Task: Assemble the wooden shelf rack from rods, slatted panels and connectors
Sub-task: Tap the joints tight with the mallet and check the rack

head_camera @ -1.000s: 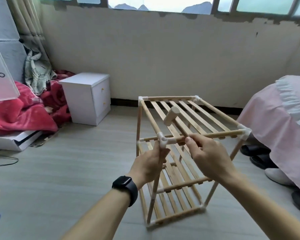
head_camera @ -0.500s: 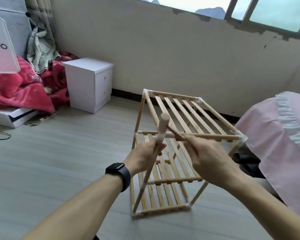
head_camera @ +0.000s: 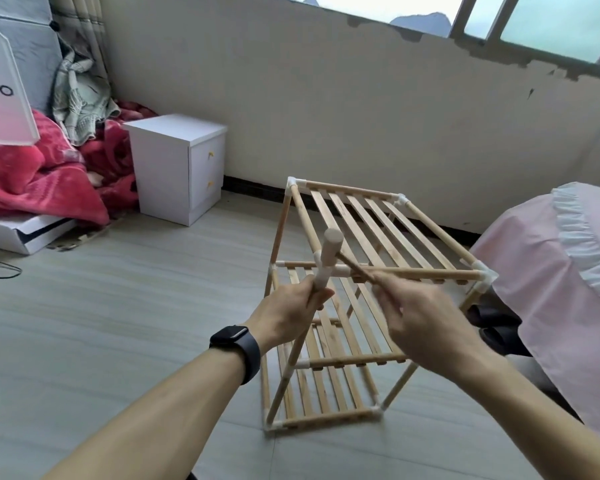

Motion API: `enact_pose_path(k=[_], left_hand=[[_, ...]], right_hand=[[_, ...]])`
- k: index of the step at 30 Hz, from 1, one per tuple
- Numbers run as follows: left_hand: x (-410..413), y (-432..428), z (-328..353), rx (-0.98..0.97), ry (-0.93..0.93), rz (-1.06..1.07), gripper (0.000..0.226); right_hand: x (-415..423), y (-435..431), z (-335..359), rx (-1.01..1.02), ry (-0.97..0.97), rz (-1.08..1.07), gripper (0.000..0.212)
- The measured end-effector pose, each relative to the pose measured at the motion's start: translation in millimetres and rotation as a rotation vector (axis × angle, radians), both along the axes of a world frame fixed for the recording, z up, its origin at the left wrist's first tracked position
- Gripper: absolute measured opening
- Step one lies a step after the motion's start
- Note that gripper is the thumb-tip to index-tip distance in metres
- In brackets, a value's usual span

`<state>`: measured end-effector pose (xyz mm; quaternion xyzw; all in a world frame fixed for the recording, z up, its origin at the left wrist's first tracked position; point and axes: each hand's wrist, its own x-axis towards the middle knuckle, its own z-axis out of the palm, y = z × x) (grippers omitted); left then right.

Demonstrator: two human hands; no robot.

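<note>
Head view, nearest first: two bare forearms reach out over the floor point(head_camera: 118, 323), the left one wearing a dark watch point(head_camera: 236, 348). The left hand point(head_camera: 291, 306) has its fingers wrapped round the upright rod point(head_camera: 280, 393) at the near left corner of the rack point(head_camera: 357, 360), gripping just below the top. The right hand point(head_camera: 420, 317) is blurred, but its fingers look closed round the thin handle of a small wooden mallet point(head_camera: 330, 251), whose round head stands on end right at the white connector point(head_camera: 340, 270) of that same corner; I cannot tell whether it is touching. The rack stands upright on the floor about midway between a white cabinet point(head_camera: 177, 164) towards the far left and a pink-covered bed point(head_camera: 551, 271) at the right edge. It already has slatted shelves at the bottom, middle and top, with rods and connectors at every corner that shows. To my eye the build is nearly done and the step in hand is tapping this top corner joint home. The next blow should be short and land squarely on the connector while the left hand steadies the post, fingers kept below the joint and clear of the mallet. After that, each remaining corner wants checking for gaps. Dark shoes point(head_camera: 496, 323) lie on the floor under the bed's edge, behind the rack. A red blanket point(head_camera: 32, 181) is heaped beyond the cabinet at the far left, below a peeling wall point(head_camera: 361, 98).
</note>
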<state>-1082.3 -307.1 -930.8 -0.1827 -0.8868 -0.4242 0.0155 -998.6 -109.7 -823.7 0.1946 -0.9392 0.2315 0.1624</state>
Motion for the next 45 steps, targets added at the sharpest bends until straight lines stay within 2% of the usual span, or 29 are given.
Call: enact_pose_path(k=[2,5,6,8,9,12,13,16,20,23,24,27,30,31,34,35,37,38,41,42,44,45], left_hand=[[0.8,-1.5,1.0,-0.001,0.003,-0.001,0.036],[0.8,-2.6,2.1,-0.039,0.08,0.016,0.031],[1.0,-2.5,2.2,-0.043,0.119,0.021,0.027],[1.9,-2.2,2.6,-0.024,0.176,0.025,0.025],[2.3,-2.6,3.2,-0.002,0.186,0.025,0.028],[1.5,-4.5,4.7,0.035,0.185,0.029,0.039],[0.8,-5.3,5.0,0.023,0.189,0.032,0.041],[-0.5,-7.1,4.8,-0.02,0.216,0.041,0.04],[-1.1,-7.2,5.6,-0.03,0.238,0.051,0.039],[-0.9,-7.0,5.5,-0.049,0.238,0.051,0.035],[-0.6,-7.1,5.6,-0.055,0.239,0.048,0.034],[-0.9,-8.5,5.9,-0.064,0.247,0.052,0.033],[-1.8,-8.3,4.8,-0.085,0.254,0.066,0.029],[-1.6,-8.2,4.4,-0.091,0.258,0.069,0.029],[-2.5,-8.5,4.1,-0.099,0.274,0.079,0.029],[-2.9,-8.6,4.2,-0.103,0.277,0.081,0.026],[-2.8,-8.9,4.0,-0.103,0.277,0.085,0.02],[-2.8,-8.9,3.3,-0.104,0.277,0.085,0.018],[-3.3,-9.4,3.3,-0.108,0.283,0.099,0.022],[-3.9,-9.7,3.5,-0.106,0.281,0.104,0.026],[-3.8,-10.8,4.0,-0.097,0.272,0.111,0.032],[-3.9,-11.3,3.9,-0.092,0.265,0.11,0.033]], right_hand=[[-1.7,1.7,2.6,-0.046,-0.082,0.0,0.022],[-1.8,0.5,10.3,-0.254,0.114,-0.043,0.017],[-2.7,-0.1,10.1,-0.213,0.096,-0.047,0.018],[-4.2,-0.5,3.6,-0.029,-0.096,-0.019,0.021],[-5.5,0.7,2.1,-0.041,-0.145,-0.026,0.021],[-4.3,3.4,2.9,-0.292,0.019,-0.025,0.017],[-3.9,5.0,1.7,-0.296,0.034,-0.016,0.018],[-2.7,4.0,-2.0,-0.004,-0.13,0.043,0.02],[-3.7,4.6,3.7,-0.239,0.099,-0.011,0.016],[-9.0,4.6,-0.8,-0.04,-0.111,-0.013,0.02],[-9.6,4.3,-2.5,-0.054,-0.119,-0.021,0.019],[-6.9,1.7,-1.0,-0.219,0.043,-0.027,0.017],[-7.4,-2.2,-1.6,0.026,-0.114,0.001,0.022],[-8.1,-2.4,-0.5,0.023,-0.107,-0.007,0.021],[-6.7,-3.8,4.5,-0.192,0.067,-0.01,0.016],[-7.5,-4.2,4.7,-0.165,0.04,-0.013,0.016],[-8.8,-5.5,-0.1,0.004,-0.129,0.005,0.019],[-9.2,-6.4,-2.1,-0.009,-0.147,0.001,0.02],[-8.3,-8.2,-1.6,-0.26,0.058,-0.017,0.018],[-8.9,-8.0,-2.4,-0.245,0.042,-0.027,0.019],[-10.9,-9.9,-7.5,-0.009,-0.189,-0.024,0.022],[-10.8,-9.5,-10.7,0.042,-0.253,-0.015,0.022]])
